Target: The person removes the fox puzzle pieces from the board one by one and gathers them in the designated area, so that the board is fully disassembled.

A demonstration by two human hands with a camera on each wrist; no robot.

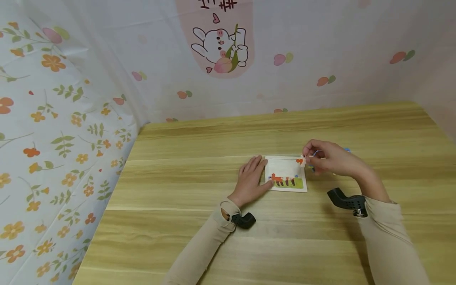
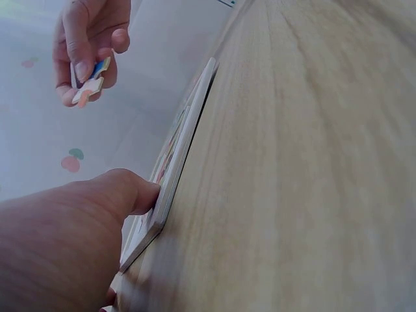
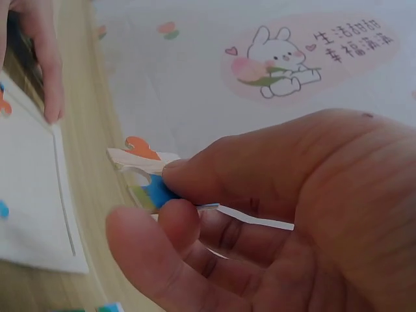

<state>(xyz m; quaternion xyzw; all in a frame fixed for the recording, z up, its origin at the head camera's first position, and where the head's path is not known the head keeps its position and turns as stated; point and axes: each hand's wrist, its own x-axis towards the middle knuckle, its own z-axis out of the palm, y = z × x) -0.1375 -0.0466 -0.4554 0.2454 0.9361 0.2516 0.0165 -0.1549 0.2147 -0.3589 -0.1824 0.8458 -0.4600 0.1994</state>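
A white-framed jigsaw puzzle board [image 1: 283,168] lies flat on the table in the head view. Along its lower part sit joined puzzle pieces [image 1: 297,183] showing orange striped legs on green. My left hand [image 1: 251,180] rests at the board's left side, fingers extended on the table and thumb on the frame. Above the board's right edge, my right hand [image 1: 333,158] pinches puzzle pieces between thumb and fingers. In the right wrist view, one piece has an orange shape [image 3: 140,148] and another is blue and green [image 3: 156,190]. The curled fingers hide part of them.
Loose pieces [image 1: 347,150] lie on the wooden table [image 1: 199,174] beyond my right hand, mostly hidden by it. A patterned cloth [image 1: 149,47] hangs behind the table and along its left side. Black camera mounts [image 1: 244,220] sit on both wrists.
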